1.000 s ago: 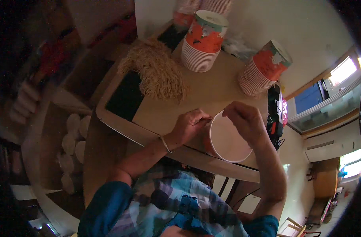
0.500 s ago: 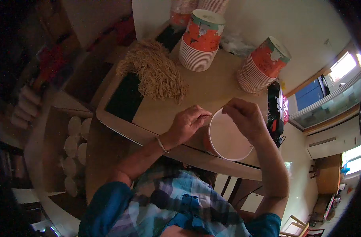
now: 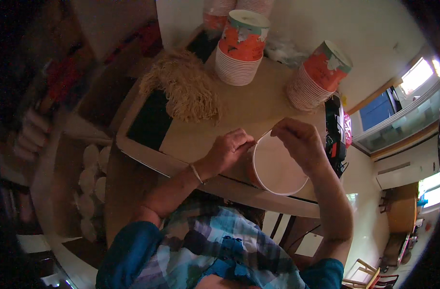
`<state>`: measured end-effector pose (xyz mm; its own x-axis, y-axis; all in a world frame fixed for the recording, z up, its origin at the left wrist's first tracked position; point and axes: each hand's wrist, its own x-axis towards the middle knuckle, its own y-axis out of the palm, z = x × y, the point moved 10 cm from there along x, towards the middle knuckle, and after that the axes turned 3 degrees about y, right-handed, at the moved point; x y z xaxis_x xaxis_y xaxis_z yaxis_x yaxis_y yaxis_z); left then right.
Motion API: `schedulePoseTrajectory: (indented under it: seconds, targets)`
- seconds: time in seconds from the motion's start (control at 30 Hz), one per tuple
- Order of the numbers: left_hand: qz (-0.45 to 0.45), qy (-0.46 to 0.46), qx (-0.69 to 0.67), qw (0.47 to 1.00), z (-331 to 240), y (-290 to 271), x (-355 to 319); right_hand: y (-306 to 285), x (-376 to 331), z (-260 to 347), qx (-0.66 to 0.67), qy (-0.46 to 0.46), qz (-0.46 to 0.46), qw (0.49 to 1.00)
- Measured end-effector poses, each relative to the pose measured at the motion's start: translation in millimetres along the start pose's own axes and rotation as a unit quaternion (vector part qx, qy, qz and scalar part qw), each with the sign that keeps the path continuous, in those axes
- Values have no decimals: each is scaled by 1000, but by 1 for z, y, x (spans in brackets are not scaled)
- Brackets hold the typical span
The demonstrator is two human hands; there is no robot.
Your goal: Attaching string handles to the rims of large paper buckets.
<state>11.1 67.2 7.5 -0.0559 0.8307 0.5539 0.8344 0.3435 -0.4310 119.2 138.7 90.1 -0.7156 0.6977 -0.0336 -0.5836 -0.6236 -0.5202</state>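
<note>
A white-lined paper bucket (image 3: 280,166) with an orange outside lies tilted at the table's near edge, its open mouth toward me. My right hand (image 3: 301,142) is closed in a pinch over the far part of its rim, knuckles up. Just left of the rim, my left hand (image 3: 232,148) is closed too, thumb and forefinger pressed together at the bucket's edge. Whatever thin thing its fingertips hold is too small to make out. Beyond my left hand lies a loose heap of tan strings (image 3: 188,89).
Upside-down stacks of orange and green paper buckets stand at the back, one in the middle (image 3: 239,62) and one at the right (image 3: 312,84). A black device (image 3: 333,130) sits along the table's right edge. An open carton (image 3: 68,178) with pale round pieces stands at the left.
The whole view has shifted very slightly. Both hands keep their pinch at the bucket's rim, with hardly any movement between the frames.
</note>
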Motion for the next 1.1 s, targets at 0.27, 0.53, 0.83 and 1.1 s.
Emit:
schedulePoseTrajectory:
  seconds: [0.27, 0.53, 0.83, 1.1]
  targets:
    - [-56, 13, -4, 998, -16, -13, 8, -4, 2, 10, -71, -100, 0, 992]
    - [-49, -64, -35, 996, -13, 1, 14, -10, 7, -2, -96, -73, 32, 992]
    - [-47, -62, -12, 997, -11, 5, 25, -45, 17, -42, -109, 20, 1, 994]
    - [-46, -86, -59, 994, -4, 2, 25, -63, 22, -79, -124, -39, -98, 987]
